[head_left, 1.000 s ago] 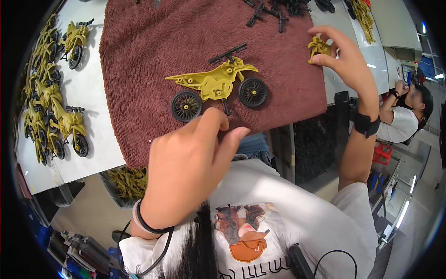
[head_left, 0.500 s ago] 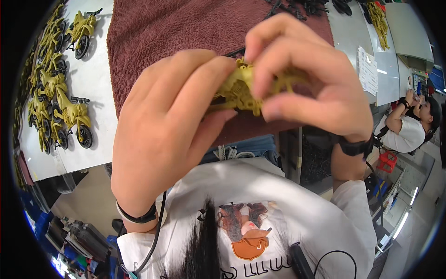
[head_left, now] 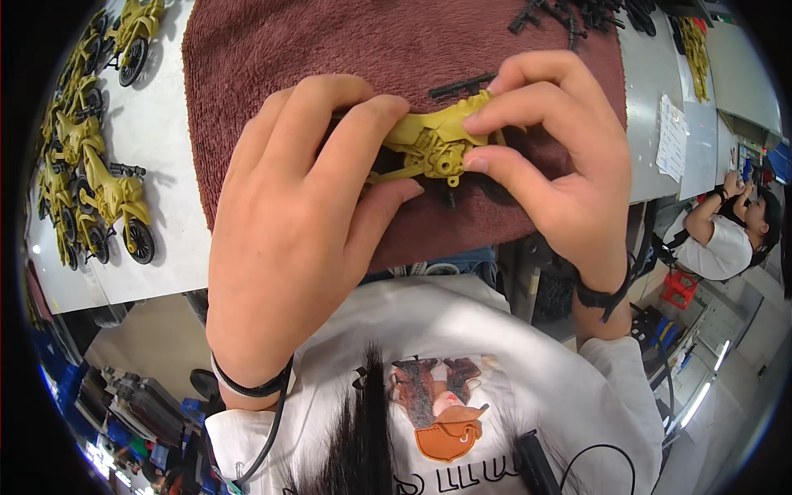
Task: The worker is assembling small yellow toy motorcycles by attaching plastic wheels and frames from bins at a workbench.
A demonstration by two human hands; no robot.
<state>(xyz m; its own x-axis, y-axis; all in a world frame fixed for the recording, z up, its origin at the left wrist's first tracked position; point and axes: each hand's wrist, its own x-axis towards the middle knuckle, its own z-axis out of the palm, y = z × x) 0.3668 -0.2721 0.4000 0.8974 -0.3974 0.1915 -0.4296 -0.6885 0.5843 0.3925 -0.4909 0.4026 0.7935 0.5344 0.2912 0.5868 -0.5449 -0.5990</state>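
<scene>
A yellow toy motorcycle (head_left: pixel 436 142) is held between my two hands, above the brown cloth. Its engine detail faces me. My left hand (head_left: pixel 285 194) grips one end, fingers over the top and thumb below, hiding that end. With thumb and fingertips, my right hand (head_left: pixel 569 157) pinches the other end. A black handlebar-like bar (head_left: pixel 462 85) shows just behind the toy; whether it is attached I cannot tell. A dark round part, perhaps a wheel, is partly visible below my right thumb.
Finished-looking yellow toy motorcycles (head_left: pixel 111 194) with black wheels stand in rows on the white table (head_left: pixel 177 247) at left. The brown towel (head_left: pixel 247 49) lies under my hands. Loose black parts (head_left: pixel 557 21) lie at its far right. A paper sheet (head_left: pixel 672 136) and a seated person (head_left: pixel 726 231) are at right.
My right hand has moved slightly right, its fingers now steadily pinching the toy's end. More of the yellow body shows between my hands. The view has shifted a little.
</scene>
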